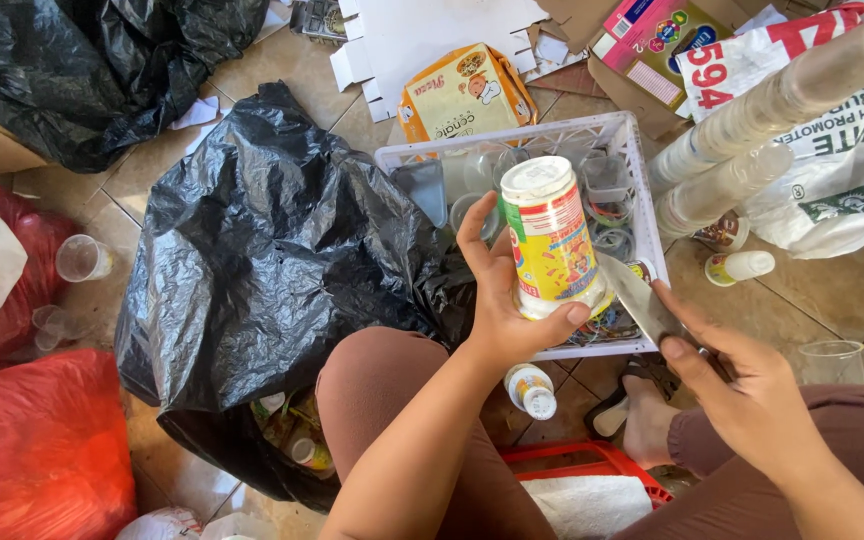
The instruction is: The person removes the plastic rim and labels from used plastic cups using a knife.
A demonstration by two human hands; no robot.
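My left hand (500, 300) grips a white plastic bottle (549, 238) with a yellow and red label, held upright over a white plastic crate (642, 190). My right hand (747, 395) holds a knife (640, 298) by its handle, with the blade's tip against the bottle's lower right side. The crate holds several clear plastic cups and containers. I sit on the tiled floor with my knees raised.
A large black plastic bag (272, 270) lies left of the crate, another black bag (92, 70) at top left. Red bags (37, 440) lie lower left. Stacked clear cups (782, 100), printed sacks, cardboard and small bottles (532, 390) crowd the floor. A red crate (592, 462) is under my legs.
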